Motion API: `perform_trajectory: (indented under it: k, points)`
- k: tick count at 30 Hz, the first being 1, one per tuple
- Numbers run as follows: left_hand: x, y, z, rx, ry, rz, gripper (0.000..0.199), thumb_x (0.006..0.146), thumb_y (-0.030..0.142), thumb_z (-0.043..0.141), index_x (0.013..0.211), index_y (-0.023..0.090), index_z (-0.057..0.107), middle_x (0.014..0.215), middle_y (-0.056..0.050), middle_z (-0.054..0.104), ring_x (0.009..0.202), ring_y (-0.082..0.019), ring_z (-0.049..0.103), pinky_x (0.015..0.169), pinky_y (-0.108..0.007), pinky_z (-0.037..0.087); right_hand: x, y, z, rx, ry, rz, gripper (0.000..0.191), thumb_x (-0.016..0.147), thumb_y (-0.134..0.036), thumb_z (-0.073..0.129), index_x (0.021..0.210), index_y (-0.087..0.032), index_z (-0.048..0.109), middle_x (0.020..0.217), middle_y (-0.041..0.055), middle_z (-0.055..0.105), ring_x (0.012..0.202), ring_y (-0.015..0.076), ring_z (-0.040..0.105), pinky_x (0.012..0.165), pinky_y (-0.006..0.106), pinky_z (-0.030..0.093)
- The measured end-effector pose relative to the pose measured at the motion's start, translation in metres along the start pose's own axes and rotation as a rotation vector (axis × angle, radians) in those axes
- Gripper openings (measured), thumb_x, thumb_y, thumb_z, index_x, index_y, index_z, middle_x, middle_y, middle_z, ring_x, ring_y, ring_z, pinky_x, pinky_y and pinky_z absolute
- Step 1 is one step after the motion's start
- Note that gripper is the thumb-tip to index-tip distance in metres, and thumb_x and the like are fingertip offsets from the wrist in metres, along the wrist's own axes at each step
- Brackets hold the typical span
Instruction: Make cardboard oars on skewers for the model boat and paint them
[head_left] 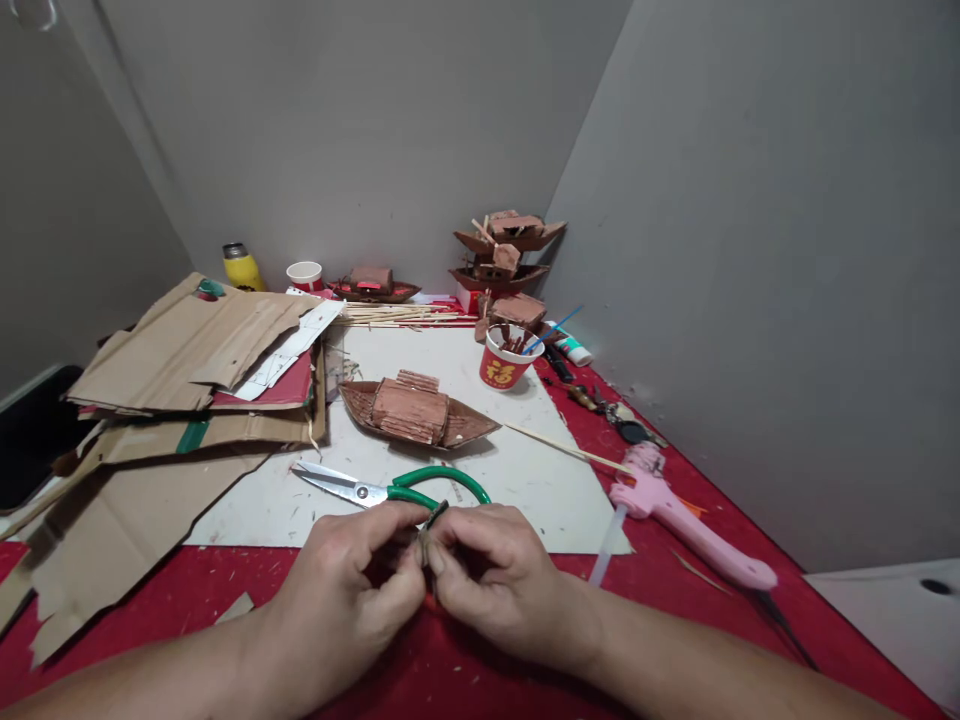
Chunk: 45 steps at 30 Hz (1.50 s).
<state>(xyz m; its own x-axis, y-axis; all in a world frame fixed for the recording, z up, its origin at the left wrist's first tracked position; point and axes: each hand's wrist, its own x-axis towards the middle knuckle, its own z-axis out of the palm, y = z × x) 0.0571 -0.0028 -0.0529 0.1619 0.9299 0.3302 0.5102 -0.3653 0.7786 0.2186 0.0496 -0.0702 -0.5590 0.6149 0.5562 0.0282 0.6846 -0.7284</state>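
My left hand (349, 590) and my right hand (506, 580) meet at the front centre, fingertips pinched together on a small dark piece (433, 522) that is mostly hidden between them. Just beyond the fingers lie scissors (362, 492) with green handles, blades pointing left. Behind the scissors a brown model boat (412, 410) with a ridged roof rests on a white sheet (532, 480). A thin stick (562, 443) runs from near the boat's right tip to a pink glue gun (690, 525) on the right.
Torn cardboard (172, 350) is piled at the left. A red paper cup (504, 360) holds brown strips. More model boats (510, 250), thin sticks (405, 314), a white cup (304, 274) and a yellow bottle (241, 268) stand or lie near the back wall.
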Motion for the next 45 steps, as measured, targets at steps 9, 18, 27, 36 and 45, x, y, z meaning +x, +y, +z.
perform_trajectory:
  k: [9, 18, 27, 36, 45]
  points:
    - [-0.003, -0.002, 0.001, 0.036, 0.044, 0.023, 0.022, 0.076, 0.006, 0.054, 0.091, 0.014, 0.069, 0.069, -0.002, 0.07, 0.058, -0.012, 0.062, 0.059, -0.021, 0.048, -0.003, -0.003, 0.001, -0.036, -0.062, 0.042, 0.023, 0.084, -0.016, 0.048, 0.061, -0.021, 0.043, 0.052, -0.0056, 0.041, 0.047, 0.0081, 0.038, 0.048, 0.02, 0.034]
    - [0.003, -0.009, -0.001, -0.112, -0.025, -0.044, 0.018, 0.084, 0.014, 0.052, 0.09, 0.017, 0.069, 0.075, -0.002, 0.071, 0.065, -0.013, 0.062, 0.063, -0.022, 0.047, -0.003, 0.0, 0.002, -0.011, -0.083, 0.193, 0.022, 0.086, -0.018, 0.045, 0.064, -0.02, 0.045, 0.055, -0.0038, 0.046, 0.048, 0.0094, 0.041, 0.048, 0.021, 0.035]
    - [0.002, -0.011, -0.001, 0.07, 0.007, 0.02, 0.017, 0.083, 0.012, 0.052, 0.075, 0.015, 0.066, 0.062, -0.001, 0.065, 0.054, -0.011, 0.055, 0.054, -0.02, 0.042, -0.001, -0.001, 0.001, -0.077, -0.137, 0.203, 0.023, 0.085, -0.019, 0.047, 0.063, -0.021, 0.04, 0.056, -0.0056, 0.038, 0.051, 0.0094, 0.036, 0.05, 0.022, 0.032]
    - [-0.001, -0.006, 0.001, 0.088, 0.008, 0.061, 0.017, 0.081, 0.01, 0.052, 0.084, 0.018, 0.068, 0.066, -0.002, 0.069, 0.055, -0.013, 0.061, 0.056, -0.021, 0.046, -0.001, 0.002, 0.001, -0.138, -0.151, -0.035, 0.026, 0.086, -0.015, 0.042, 0.062, -0.023, 0.032, 0.055, -0.0063, 0.031, 0.048, 0.0095, 0.031, 0.048, 0.024, 0.028]
    - [-0.009, -0.005, 0.005, 0.066, 0.099, 0.109, 0.017, 0.077, 0.007, 0.053, 0.084, 0.015, 0.066, 0.068, -0.003, 0.07, 0.057, -0.013, 0.063, 0.059, -0.022, 0.047, 0.001, -0.004, 0.0, -0.159, -0.14, -0.152, 0.029, 0.087, -0.015, 0.041, 0.061, -0.024, 0.033, 0.052, -0.0054, 0.034, 0.047, 0.0109, 0.033, 0.049, 0.025, 0.03]
